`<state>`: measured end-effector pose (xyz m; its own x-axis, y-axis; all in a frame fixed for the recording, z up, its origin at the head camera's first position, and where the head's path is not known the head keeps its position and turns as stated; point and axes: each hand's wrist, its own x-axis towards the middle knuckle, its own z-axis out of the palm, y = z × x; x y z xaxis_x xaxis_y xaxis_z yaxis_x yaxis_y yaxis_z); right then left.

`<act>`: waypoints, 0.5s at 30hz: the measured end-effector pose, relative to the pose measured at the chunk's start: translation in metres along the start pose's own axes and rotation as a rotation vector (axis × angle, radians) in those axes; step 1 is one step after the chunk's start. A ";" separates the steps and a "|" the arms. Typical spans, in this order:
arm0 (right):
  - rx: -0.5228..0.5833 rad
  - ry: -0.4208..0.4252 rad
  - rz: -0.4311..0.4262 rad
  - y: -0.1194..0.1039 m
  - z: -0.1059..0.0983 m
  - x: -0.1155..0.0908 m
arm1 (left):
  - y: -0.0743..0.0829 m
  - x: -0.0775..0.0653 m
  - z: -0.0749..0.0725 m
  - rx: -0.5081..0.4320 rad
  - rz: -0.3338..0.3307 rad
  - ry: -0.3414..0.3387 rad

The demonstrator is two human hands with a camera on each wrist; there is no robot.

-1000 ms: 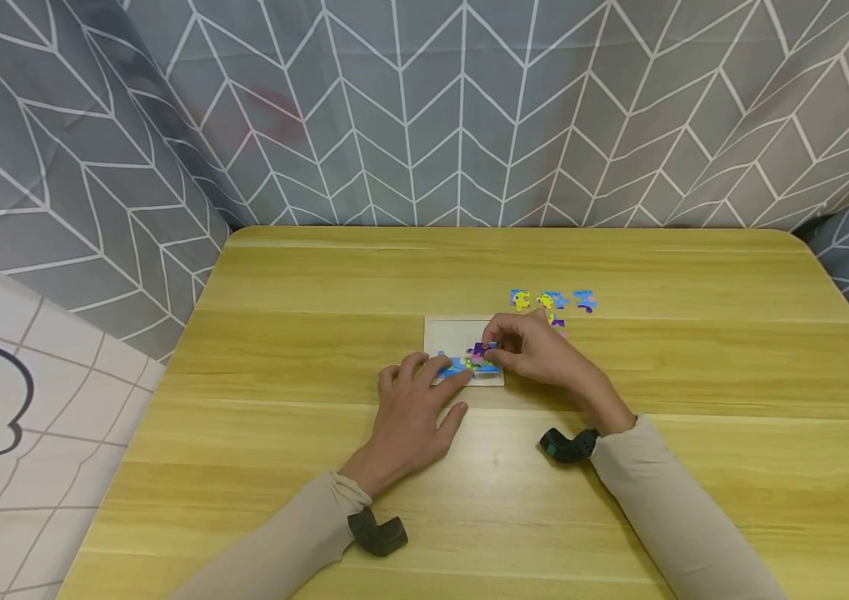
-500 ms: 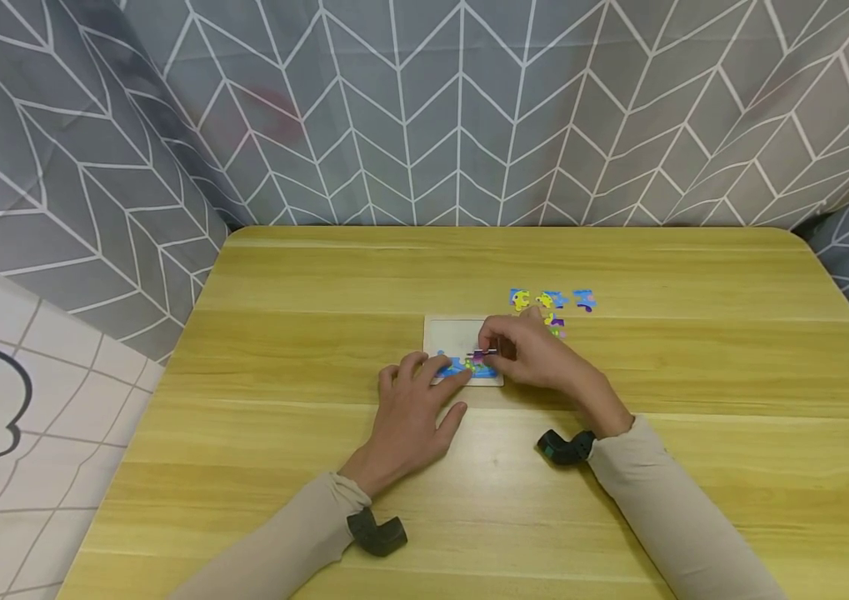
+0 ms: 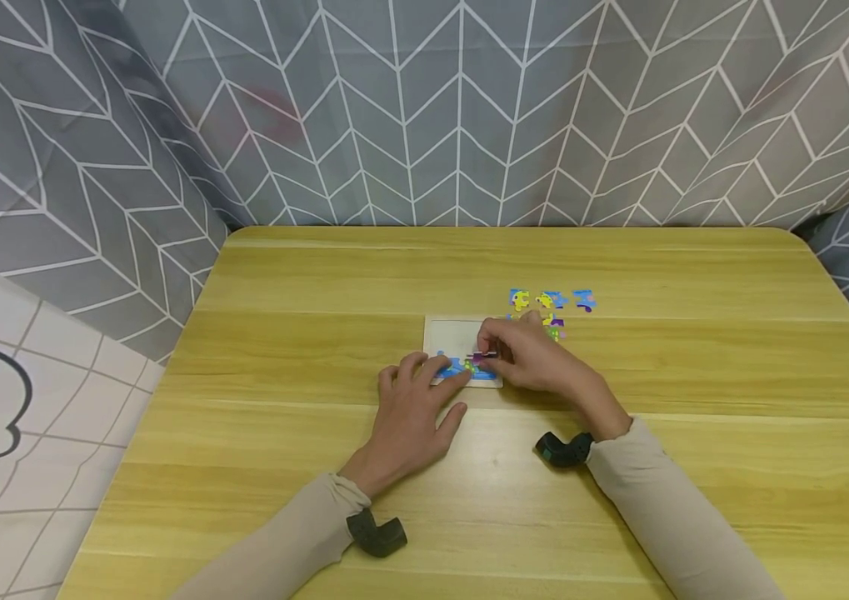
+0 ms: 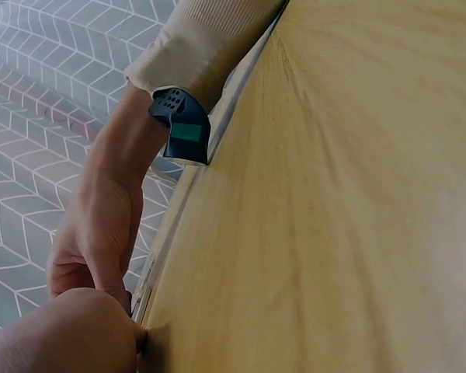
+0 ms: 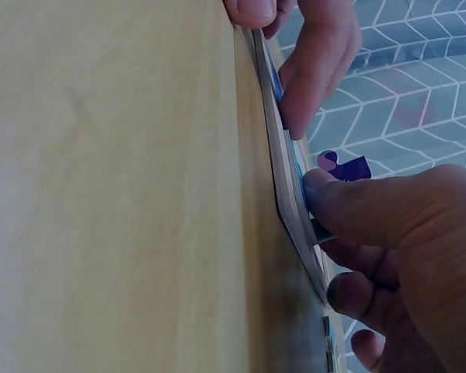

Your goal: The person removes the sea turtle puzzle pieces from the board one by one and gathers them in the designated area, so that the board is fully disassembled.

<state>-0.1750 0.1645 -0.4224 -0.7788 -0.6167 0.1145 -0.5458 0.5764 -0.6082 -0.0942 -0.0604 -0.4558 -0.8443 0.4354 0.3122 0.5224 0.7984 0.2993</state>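
Left hand was spread out on the table side, fingertips down on the blue puzzle pieces in the near part of a shallow white tray, which read to me as holding the finished bit steady. Its thumb stuck out over the wooden table, clear of the tray. The tray itself had joined-up pieces along its near side, mostly blue with some green, while the far part showed bare white. Moving right, a purple piece was over the tray's right half, pinched between thumb and finger of the right hand and tilted up instead of lying flat. My guess is this was the fitting step: the next move called for tipping that piece level, matching its knobs to the pieces below, then pressing it in. From above it was tiny and nearly edge-on, so I honestly couldn't tell if it was touching its neighbours. Furthest right, past the tray, the loose pieces lay on the table, three in a far row with more nearer, partly covered by the right hand.
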 end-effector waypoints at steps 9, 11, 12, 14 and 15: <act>0.049 -0.005 0.014 0.000 0.003 0.000 | 0.000 -0.001 0.000 0.009 0.005 0.011; 0.067 0.004 0.005 0.001 0.003 0.000 | 0.001 -0.001 -0.001 0.006 0.007 0.012; 0.073 0.007 0.000 0.001 0.003 0.000 | 0.001 0.000 -0.001 0.004 0.009 0.012; 0.068 0.011 -0.007 0.000 0.003 0.000 | 0.001 0.000 -0.001 0.001 0.008 0.010; 0.066 0.013 -0.008 0.000 0.002 0.000 | 0.001 0.000 -0.001 0.000 0.007 0.009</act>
<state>-0.1747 0.1633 -0.4246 -0.7785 -0.6141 0.1296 -0.5310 0.5343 -0.6577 -0.0936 -0.0600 -0.4551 -0.8395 0.4373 0.3225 0.5284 0.7952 0.2974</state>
